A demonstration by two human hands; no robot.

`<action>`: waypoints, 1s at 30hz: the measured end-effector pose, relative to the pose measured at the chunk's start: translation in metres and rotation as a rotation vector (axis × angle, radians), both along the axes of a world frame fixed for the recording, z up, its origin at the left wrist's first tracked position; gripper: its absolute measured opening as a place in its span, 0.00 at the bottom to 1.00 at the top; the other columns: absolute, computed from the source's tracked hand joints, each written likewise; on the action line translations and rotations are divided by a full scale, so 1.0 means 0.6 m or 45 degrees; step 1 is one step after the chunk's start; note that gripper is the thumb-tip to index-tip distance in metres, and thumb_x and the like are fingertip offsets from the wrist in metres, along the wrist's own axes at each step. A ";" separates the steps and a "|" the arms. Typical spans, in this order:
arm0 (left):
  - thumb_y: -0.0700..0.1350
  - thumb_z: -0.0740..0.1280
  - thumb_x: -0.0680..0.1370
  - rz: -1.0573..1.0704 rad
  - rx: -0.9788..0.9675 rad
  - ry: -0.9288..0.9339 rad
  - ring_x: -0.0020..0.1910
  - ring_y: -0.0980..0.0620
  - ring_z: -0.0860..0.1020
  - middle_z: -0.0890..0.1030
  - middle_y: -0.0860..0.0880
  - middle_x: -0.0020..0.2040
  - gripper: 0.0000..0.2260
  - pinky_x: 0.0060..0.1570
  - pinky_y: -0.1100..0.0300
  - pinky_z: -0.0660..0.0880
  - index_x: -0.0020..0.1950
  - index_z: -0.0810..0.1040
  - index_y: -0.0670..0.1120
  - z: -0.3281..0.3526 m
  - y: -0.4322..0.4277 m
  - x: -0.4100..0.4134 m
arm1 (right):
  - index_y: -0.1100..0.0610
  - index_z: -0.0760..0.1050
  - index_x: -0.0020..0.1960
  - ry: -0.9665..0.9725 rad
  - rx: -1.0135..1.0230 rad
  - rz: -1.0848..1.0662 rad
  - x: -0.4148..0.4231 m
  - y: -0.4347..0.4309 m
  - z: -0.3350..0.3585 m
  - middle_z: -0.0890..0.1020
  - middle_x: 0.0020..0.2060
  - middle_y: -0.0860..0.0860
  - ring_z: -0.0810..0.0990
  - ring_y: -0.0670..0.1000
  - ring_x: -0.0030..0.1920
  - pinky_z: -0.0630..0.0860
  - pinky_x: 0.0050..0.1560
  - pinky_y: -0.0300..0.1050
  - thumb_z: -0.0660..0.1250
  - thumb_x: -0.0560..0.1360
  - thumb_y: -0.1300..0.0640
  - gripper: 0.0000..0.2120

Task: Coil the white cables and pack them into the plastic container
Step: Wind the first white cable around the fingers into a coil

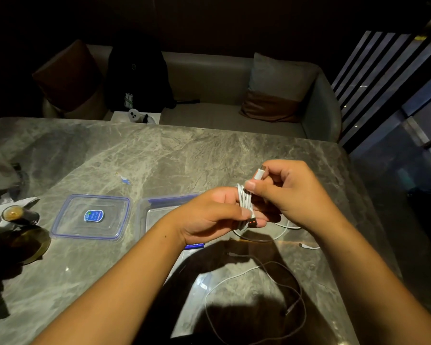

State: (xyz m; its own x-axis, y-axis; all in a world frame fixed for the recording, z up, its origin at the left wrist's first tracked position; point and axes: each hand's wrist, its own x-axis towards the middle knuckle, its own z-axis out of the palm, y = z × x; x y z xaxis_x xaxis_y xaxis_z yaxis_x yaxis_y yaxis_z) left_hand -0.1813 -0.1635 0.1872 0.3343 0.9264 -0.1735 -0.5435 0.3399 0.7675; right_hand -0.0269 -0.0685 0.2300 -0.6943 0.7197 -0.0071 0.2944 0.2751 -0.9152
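At the left edge a dark drinking glass (20,215) stands on the marble table (159,155). Right of it lies the clear lid (91,217), then the open plastic container (142,215), centre frame. The left hand (209,215) grips a coiled white cable (244,202), fingers curled round it. The right hand (291,192) pinches its USB-C plug (260,173). A loose white cable (234,273) lies lower right.

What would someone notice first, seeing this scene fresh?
The hands at centre: the left hand grips a coiled white cable while the right hand pinches its plug. The open plastic container sits just beyond the left wrist, its lid to the left. A loose white cable lies on the marble table nearer the person.
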 end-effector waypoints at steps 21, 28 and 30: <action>0.36 0.56 0.81 -0.134 0.225 0.135 0.50 0.42 0.81 0.80 0.33 0.54 0.14 0.54 0.55 0.76 0.60 0.75 0.30 0.007 0.006 -0.010 | 0.60 0.83 0.53 0.195 -0.549 0.129 -0.016 -0.005 -0.020 0.86 0.44 0.59 0.85 0.55 0.45 0.80 0.45 0.42 0.68 0.74 0.55 0.12; 0.48 0.56 0.78 -0.156 -0.012 -0.152 0.52 0.38 0.81 0.78 0.29 0.55 0.25 0.54 0.52 0.77 0.64 0.69 0.28 0.002 0.004 -0.006 | 0.63 0.83 0.50 0.163 -0.439 0.142 -0.011 -0.001 -0.030 0.83 0.46 0.67 0.83 0.58 0.45 0.79 0.51 0.52 0.70 0.76 0.54 0.12; 0.47 0.54 0.81 -0.146 -0.009 -0.168 0.56 0.37 0.79 0.74 0.27 0.59 0.24 0.58 0.50 0.77 0.65 0.68 0.27 0.001 0.005 -0.006 | 0.65 0.82 0.50 0.158 -0.402 0.134 -0.009 0.000 -0.030 0.83 0.45 0.67 0.83 0.57 0.45 0.79 0.51 0.51 0.69 0.76 0.54 0.13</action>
